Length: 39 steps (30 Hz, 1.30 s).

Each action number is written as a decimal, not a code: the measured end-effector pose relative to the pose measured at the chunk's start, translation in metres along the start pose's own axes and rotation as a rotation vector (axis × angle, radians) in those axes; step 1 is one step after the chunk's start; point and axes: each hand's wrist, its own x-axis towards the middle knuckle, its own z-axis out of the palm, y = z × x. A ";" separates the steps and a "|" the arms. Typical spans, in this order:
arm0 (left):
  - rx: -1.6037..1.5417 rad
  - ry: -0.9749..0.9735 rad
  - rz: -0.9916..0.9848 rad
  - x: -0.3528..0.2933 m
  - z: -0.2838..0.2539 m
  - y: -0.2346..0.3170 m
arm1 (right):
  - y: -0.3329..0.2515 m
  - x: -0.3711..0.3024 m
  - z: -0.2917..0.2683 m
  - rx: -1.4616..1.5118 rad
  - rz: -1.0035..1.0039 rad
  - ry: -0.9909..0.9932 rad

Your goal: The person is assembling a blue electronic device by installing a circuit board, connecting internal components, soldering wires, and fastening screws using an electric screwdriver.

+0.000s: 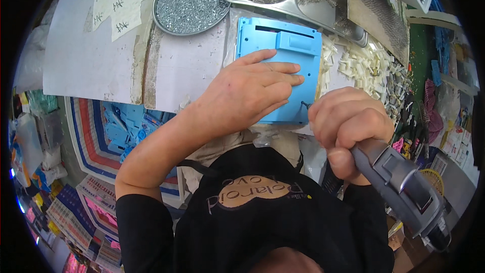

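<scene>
A light blue plastic casing [298, 98] lies on the table in front of me, with a slot and a raised block at its far end. Across its middle my left hand [257, 88] rests, fingers stretched flat on the surface. My right hand [348, 124] is wrapped round a grey and black power screwdriver [391, 174], its body slanting toward the lower right. The dark bit [305, 104] meets the casing near its right edge. Whether a screw sits under the tip is too small to tell.
A round dish of silver screws [189, 2] and a metal tray [316, 10] of small brass-coloured and dark parts stand beyond the casing. White plastic pieces [371, 71] are heaped at its right. A striped bag [91, 136] with blue parts is at the left, below the table edge.
</scene>
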 end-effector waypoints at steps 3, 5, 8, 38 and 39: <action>0.002 -0.015 -0.002 0.000 -0.001 0.000 | 0.003 0.004 0.000 -0.013 -0.010 -0.085; 0.004 -0.012 -0.015 -0.001 0.000 -0.001 | 0.006 0.009 -0.013 0.044 -0.040 -0.114; -0.006 -0.022 -0.004 0.000 -0.001 -0.003 | 0.001 0.017 -0.028 0.088 -0.016 0.001; -0.188 0.289 -0.160 -0.009 0.003 0.005 | -0.011 0.070 -0.043 0.314 -0.047 -0.017; -0.192 0.371 -0.207 -0.010 0.001 0.009 | -0.011 0.068 -0.033 0.354 -0.032 -0.045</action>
